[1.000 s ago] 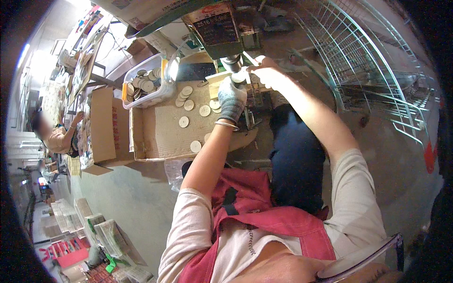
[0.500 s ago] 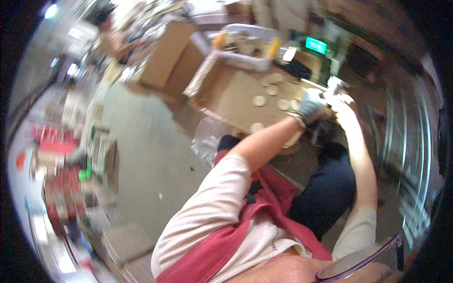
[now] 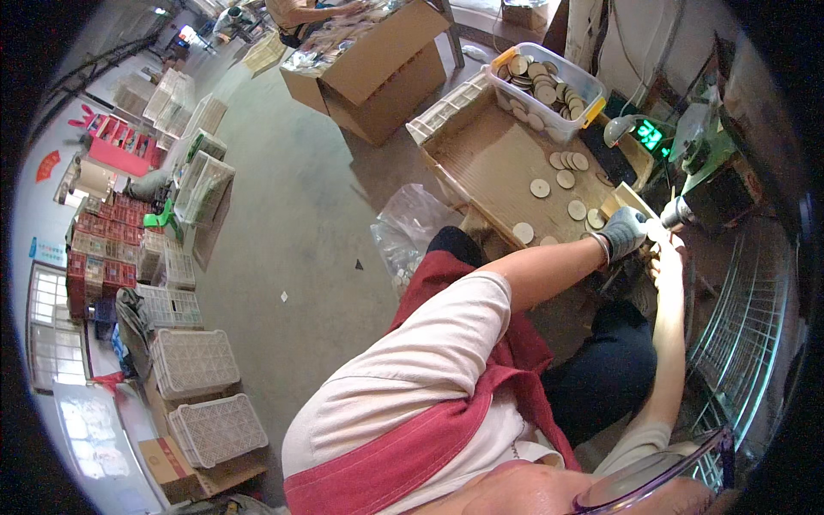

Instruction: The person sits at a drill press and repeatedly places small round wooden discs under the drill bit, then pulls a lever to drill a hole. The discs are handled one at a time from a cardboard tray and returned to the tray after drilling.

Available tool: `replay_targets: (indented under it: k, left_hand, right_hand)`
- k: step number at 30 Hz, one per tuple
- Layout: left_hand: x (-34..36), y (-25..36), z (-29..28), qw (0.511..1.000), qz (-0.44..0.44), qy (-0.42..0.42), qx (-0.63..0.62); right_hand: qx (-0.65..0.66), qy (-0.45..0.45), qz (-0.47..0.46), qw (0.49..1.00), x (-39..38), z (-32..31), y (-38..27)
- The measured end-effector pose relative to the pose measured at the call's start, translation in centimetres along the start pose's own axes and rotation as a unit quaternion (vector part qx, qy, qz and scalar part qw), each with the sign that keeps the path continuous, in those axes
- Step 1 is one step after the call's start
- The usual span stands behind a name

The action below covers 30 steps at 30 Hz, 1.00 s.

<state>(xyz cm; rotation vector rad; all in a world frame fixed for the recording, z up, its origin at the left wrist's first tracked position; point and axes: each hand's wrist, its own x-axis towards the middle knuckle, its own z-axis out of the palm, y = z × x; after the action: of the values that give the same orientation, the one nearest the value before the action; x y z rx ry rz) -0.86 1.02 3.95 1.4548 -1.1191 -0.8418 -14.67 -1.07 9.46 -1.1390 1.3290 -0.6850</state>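
Grey cloth covers the left hand, and the right hand is bare. Both hands are close together, just beside the round metal tip of a dark machine. Their fingers are bent near a small, bright, pale spot, but the glare is strong, so I cannot tell if the hands are gripping something or only touching it. A bracelet sits on the left wrist. A strip of pale wood is just past the left hand. Flat, round discs lie near that hand in a brown cardboard tray. Some lie alone, and some lean on each other in a short row. At the far end of the tray is a clear bin with orange clips and a pile of more discs inside. A small lamp is near the bin, next to some green lights. A clear bag is by the near side of the tray. A big brown box stands on the floor, with another person behind it. The worker wears a red apron. A wire rack is on the right. Far to the left are pale crates and red crates.
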Motion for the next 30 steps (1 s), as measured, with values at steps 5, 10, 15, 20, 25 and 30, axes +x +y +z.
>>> replay_targets:
  k: [5, 10, 15, 20, 25, 30]
  left_hand:
    - [-0.2, -1.2, -0.3, 0.995, -0.023, 0.069, 0.061]
    - [0.8, -1.9, 0.5, 0.995, -0.058, 0.066, 0.057]
    - [0.8, -1.1, 0.4, 0.995, -0.070, 0.054, 0.055]
    - [0.6, -1.3, 0.1, 0.990, -0.066, 0.101, 0.076]
    - [0.9, -0.3, -0.3, 0.992, -0.077, 0.067, 0.075]
    - [1.1, -0.4, -0.4, 0.990, -0.078, 0.081, 0.081]
  right_hand:
    - [0.020, 0.001, 0.007, 1.000, 0.7, 0.8, 1.3]
    - [-0.006, -0.008, -0.003, 1.000, 0.3, 1.4, 0.5]
    - [-0.021, 0.010, -0.021, 1.000, 1.2, 0.7, 1.5]
    - [-0.009, 0.004, -0.021, 1.000, 0.5, 1.5, 1.2]
    - [0.022, -0.002, -0.033, 0.999, 0.9, 1.0, 1.6]
    - [0.054, -0.014, -0.051, 0.997, 2.3, 0.4, 2.8]
